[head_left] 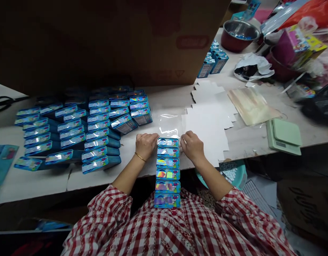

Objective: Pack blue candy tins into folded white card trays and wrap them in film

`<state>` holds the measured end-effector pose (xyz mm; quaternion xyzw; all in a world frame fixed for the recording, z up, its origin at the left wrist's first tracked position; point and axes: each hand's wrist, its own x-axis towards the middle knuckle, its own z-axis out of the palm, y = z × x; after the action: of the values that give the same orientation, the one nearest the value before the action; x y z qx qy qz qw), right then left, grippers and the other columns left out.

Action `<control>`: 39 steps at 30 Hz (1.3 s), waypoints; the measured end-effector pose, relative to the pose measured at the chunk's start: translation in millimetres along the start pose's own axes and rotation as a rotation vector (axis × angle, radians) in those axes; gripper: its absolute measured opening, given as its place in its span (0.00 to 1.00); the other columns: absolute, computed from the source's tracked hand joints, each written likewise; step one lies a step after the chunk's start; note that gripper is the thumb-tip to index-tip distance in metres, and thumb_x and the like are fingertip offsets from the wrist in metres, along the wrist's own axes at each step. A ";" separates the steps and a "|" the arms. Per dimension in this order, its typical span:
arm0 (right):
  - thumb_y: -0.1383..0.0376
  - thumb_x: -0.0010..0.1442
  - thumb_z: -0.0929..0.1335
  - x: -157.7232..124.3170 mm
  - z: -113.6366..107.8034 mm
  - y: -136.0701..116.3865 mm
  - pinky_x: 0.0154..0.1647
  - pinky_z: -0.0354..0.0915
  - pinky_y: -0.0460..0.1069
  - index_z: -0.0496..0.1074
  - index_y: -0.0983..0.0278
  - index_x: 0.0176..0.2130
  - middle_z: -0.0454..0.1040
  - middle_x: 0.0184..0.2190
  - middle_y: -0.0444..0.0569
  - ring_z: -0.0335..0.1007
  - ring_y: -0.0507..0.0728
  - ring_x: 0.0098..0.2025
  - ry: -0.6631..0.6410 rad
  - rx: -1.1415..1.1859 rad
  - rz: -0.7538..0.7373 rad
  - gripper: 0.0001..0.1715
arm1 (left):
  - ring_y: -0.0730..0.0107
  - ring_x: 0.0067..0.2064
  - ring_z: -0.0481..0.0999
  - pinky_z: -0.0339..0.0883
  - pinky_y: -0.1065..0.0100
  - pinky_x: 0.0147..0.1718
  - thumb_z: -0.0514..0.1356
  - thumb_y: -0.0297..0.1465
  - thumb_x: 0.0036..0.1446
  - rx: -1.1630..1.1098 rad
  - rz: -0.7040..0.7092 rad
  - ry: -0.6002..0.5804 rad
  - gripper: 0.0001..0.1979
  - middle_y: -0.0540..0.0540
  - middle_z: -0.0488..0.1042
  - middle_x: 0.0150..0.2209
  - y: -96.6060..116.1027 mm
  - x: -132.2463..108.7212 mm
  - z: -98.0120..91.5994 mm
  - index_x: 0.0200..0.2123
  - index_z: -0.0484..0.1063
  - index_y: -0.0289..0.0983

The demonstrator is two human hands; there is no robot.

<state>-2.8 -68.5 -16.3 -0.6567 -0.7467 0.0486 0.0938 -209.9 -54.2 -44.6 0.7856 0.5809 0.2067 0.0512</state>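
A row of several small blue boxes (167, 173) runs from my chest to the table edge, packed end to end. My left hand (145, 144) and my right hand (192, 145) grip the far end of the row on either side, fingers curled. A clear plastic bag (169, 124) lies just beyond the row's far end, and both hands pinch its mouth against the first box.
Many more blue boxes (81, 128) stand in rows on the white table (33, 181) to the left. White flat cards (209, 121) lie right of my hands, then a green scale (283, 137). A big brown carton (100, 39) stands behind. Clutter and a metal bowl (240, 33) sit far right.
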 end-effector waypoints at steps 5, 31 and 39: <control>0.66 0.62 0.59 -5.5 -11.8 -7.3 0.24 0.46 0.47 0.70 0.64 0.33 0.73 0.26 0.46 0.65 0.51 0.28 -0.011 -0.030 -0.096 0.12 | 0.67 0.32 0.73 0.55 0.66 0.32 0.56 0.32 0.57 -0.078 -0.031 0.090 0.06 0.49 0.77 0.28 9.4 -3.0 -20.7 0.32 0.72 0.39; 0.69 0.59 0.59 -61.1 52.5 12.9 0.29 0.49 0.48 0.63 0.63 0.21 0.66 0.19 0.46 0.57 0.53 0.24 0.245 0.037 -0.298 0.15 | 0.69 0.29 0.70 0.52 0.70 0.24 0.48 0.33 0.60 0.021 -0.221 -0.315 0.14 0.45 0.72 0.28 14.6 -66.2 11.5 0.27 0.69 0.36; 0.68 0.59 0.60 -63.5 38.5 1.3 0.29 0.47 0.49 0.63 0.63 0.22 0.64 0.18 0.45 0.54 0.53 0.23 0.374 -0.050 -0.269 0.15 | 0.71 0.29 0.71 0.54 0.70 0.24 0.45 0.33 0.62 0.112 -0.175 -0.234 0.17 0.45 0.73 0.31 15.4 -66.6 -0.1 0.28 0.69 0.35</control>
<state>-1.8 -129.3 -59.1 -0.5509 -0.7981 -0.1056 0.2200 -212.2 -121.3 -57.3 0.7523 0.6480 0.0757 0.0924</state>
